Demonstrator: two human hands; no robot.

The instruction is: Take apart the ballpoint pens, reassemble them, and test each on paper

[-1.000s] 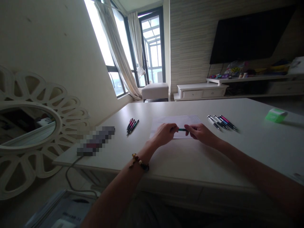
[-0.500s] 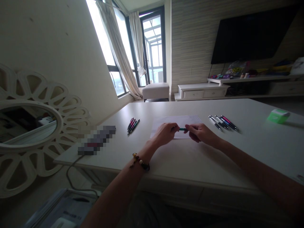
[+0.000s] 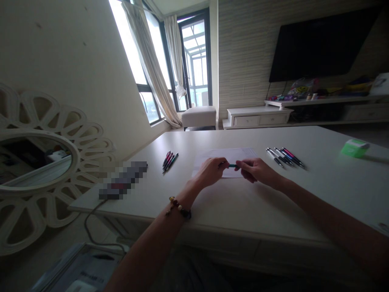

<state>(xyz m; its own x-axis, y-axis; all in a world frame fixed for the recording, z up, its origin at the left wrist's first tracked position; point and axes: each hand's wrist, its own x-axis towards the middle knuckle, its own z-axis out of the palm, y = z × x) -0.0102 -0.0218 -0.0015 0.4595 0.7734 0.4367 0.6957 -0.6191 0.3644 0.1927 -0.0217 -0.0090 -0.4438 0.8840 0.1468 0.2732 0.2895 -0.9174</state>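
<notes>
Between my two hands is a green pen (image 3: 232, 165), held level above a white sheet of paper (image 3: 235, 153). My left hand (image 3: 215, 167) pinches one end of it, and a beaded bracelet circles that wrist. At the other end, the fingers of my right hand (image 3: 253, 167) are closed on the pen. Only the green middle shows; both ends are hidden by fingers. Left of the paper lies a group of several pens (image 3: 170, 162), pink and green. On the right rest more pens and pen parts (image 3: 285, 157), silver, black, red and blue.
A green and white box (image 3: 355, 149) stands at the right of the white table (image 3: 328, 178). A pixelated dark object with a cable (image 3: 124, 180) lies by the left edge. Below left is a clear plastic container (image 3: 82, 267). An ornate round mirror (image 3: 75, 162) leans at the left.
Both hands keep their hold on the green pen in nearly the same place. The view has shifted very slightly; nothing else has visibly moved.
</notes>
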